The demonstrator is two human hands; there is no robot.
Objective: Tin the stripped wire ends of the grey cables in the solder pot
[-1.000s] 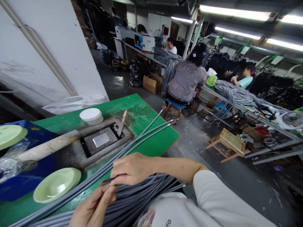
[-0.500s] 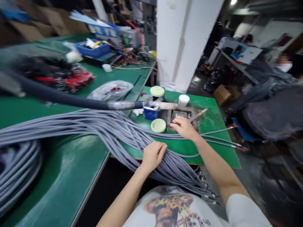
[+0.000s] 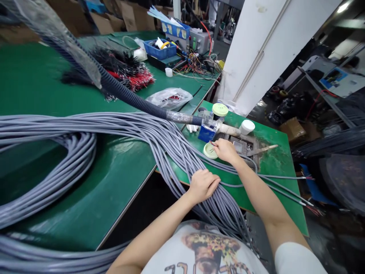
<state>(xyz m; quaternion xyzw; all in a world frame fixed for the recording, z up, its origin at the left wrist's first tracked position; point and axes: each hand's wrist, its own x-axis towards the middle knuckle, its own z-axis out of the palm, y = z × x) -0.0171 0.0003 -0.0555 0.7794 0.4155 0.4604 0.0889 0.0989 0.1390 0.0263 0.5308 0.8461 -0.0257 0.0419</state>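
My left hand (image 3: 203, 185) is closed over a thick bundle of grey cables (image 3: 182, 146) that hangs over the table edge toward my lap. My right hand (image 3: 226, 150) pinches the end of one grey cable (image 3: 255, 164), which loops back below the wrist. Thin stripped wires (image 3: 212, 143) poke out of the fingers over a pale green round dish (image 3: 208, 150). Just beyond that hand is a metal pot-like unit (image 3: 238, 146), stained around its rim, with a flat wooden-handled blade (image 3: 265, 149) lying on it.
A black corrugated hose (image 3: 125, 91) crosses above the table to a nozzle by a blue box (image 3: 207, 133). A green-lidded jar (image 3: 220, 109) and a white tub (image 3: 247, 126) stand behind. Loose cable ends (image 3: 309, 204) jut off the right edge. A white pillar (image 3: 256, 49) rises behind.
The view has swung left, so the scene sits further right. My right hand has moved from the metal unit to the pale green dish, with the wire ends over it. My left hand stays on the bundle.
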